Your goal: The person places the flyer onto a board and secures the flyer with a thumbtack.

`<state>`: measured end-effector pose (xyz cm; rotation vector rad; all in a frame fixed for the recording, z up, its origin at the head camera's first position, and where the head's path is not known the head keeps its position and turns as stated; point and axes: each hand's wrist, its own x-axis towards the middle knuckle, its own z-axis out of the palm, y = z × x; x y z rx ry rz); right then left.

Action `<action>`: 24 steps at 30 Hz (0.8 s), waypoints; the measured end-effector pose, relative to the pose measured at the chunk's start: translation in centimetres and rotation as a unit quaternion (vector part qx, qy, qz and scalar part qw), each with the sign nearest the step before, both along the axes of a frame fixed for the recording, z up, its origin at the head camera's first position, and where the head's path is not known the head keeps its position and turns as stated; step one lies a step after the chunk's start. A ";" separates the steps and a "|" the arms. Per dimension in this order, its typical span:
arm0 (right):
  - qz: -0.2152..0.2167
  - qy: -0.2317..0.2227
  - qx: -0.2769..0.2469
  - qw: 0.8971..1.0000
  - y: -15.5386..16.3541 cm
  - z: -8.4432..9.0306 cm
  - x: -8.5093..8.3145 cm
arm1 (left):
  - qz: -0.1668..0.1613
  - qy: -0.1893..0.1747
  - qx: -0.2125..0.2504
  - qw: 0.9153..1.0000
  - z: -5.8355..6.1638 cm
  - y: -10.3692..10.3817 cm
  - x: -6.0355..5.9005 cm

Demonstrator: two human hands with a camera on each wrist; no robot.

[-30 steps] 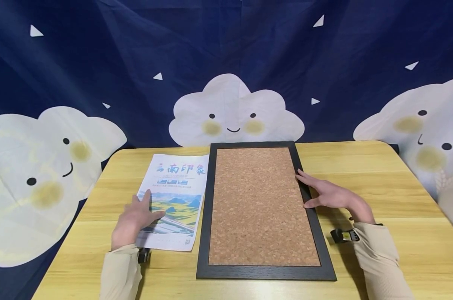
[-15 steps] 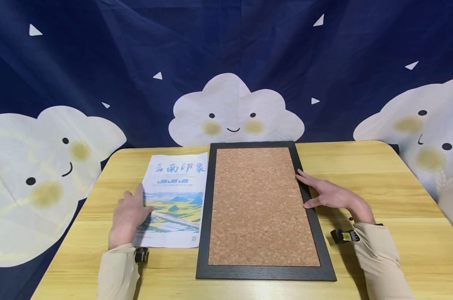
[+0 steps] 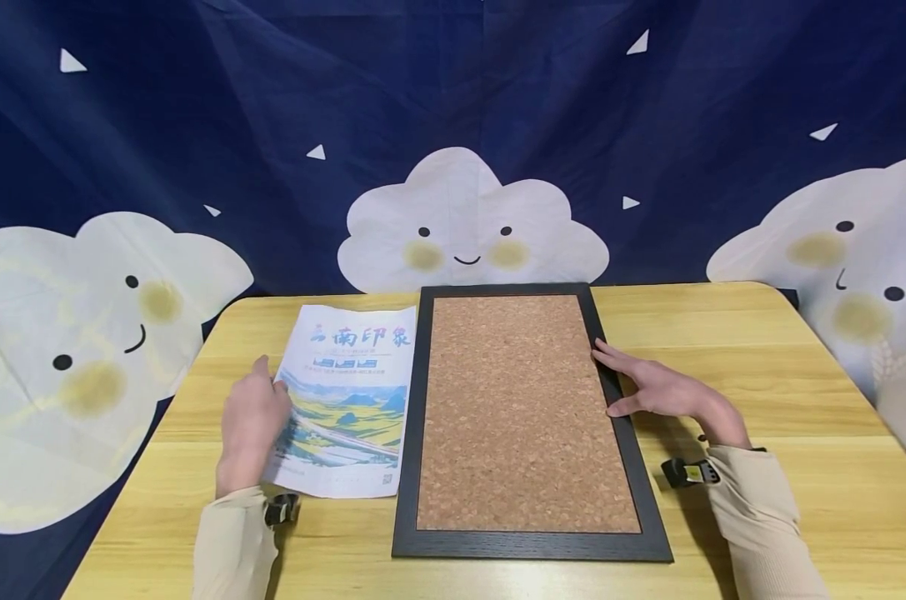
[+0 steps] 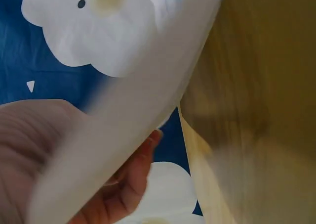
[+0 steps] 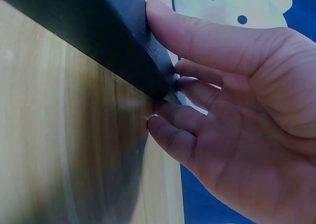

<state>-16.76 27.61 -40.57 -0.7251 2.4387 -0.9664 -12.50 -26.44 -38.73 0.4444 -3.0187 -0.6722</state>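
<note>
A printed poster point(image 3: 347, 417) with large characters and a landscape picture lies just left of the black-framed cork board point(image 3: 528, 417). My left hand point(image 3: 252, 421) holds the poster by its left edge. In the left wrist view the paper point(image 4: 128, 105), blurred, runs up between the thumb side and the curled fingers point(image 4: 138, 174), raised off the wood there. On the other side, my right hand point(image 3: 658, 387) rests its extended fingertips and thumb along the board's right border. The right wrist view shows these fingers point(image 5: 170, 137) against the side of the black frame point(image 5: 108, 31).
The light wooden table point(image 3: 783, 375) extends to both sides of the board. Behind its far edge hangs a dark blue cloth point(image 3: 468, 83) printed with smiling white clouds. A small camera is strapped to each wrist.
My left hand has slid leftward off the poster's face to its left edge and taken hold of it. The poster has shifted slightly and straightened. My right hand and the board stay put.
</note>
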 end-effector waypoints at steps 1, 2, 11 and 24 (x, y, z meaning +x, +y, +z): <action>0.001 0.000 -0.001 1.000 0.0 0.0 0.0 | 0.004 0.018 0.006 1.000 0.1 0.1 0.1; 0.000 -0.001 -0.002 1.000 0.0 0.0 0.0 | 0.008 0.035 0.015 0.999 0.2 0.2 0.1; -0.006 -0.005 0.000 1.000 -0.2 0.1 0.0 | 0.022 0.100 0.093 0.990 1.2 0.6 0.4; -0.010 -0.009 0.000 1.000 -0.1 0.1 0.1 | 0.041 0.071 0.199 0.976 3.6 0.8 1.0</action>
